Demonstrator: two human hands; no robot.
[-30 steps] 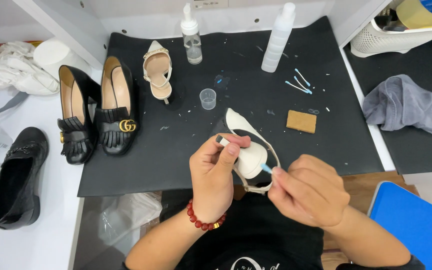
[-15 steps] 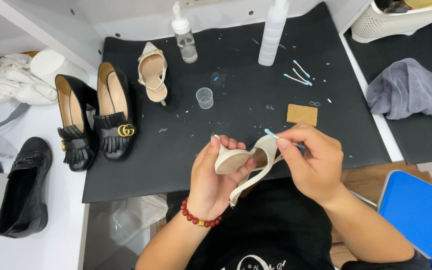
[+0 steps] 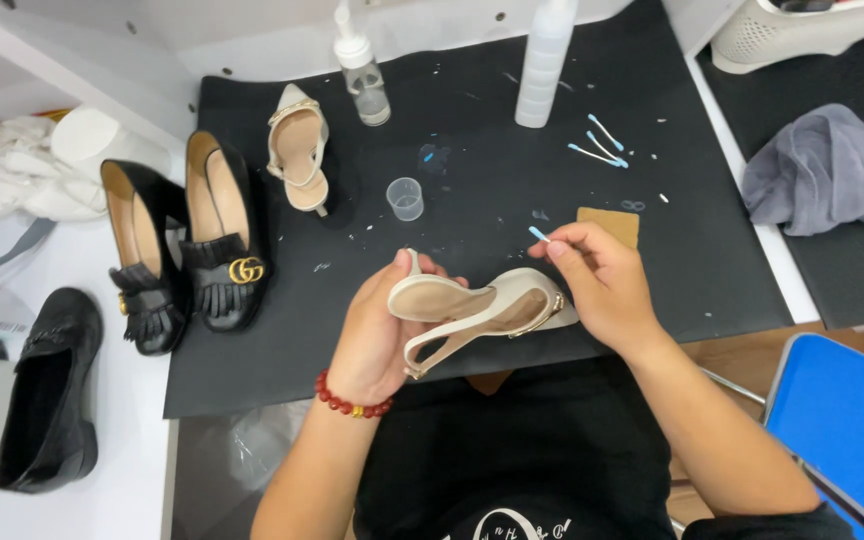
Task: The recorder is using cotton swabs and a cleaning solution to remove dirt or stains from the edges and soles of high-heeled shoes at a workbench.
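black mat (image 3: 512,150) lying under our work | cream slingback shoe (image 3: 472,300) being held above its near edge | our left hand (image 3: 377,330) wrapping firmly round the shoe's heel end | our right hand (image 3: 597,280) pinching a blue-tipped cotton swab (image 3: 539,235) beside the toe

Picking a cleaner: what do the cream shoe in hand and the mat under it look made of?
Cream slingback shoe: looks like smooth leather or a leather-like synthetic, soft satin sheen, no grain visible. Black mat: matte, flat and thin, probably rubber or felt; specks and smears sit on its surface.
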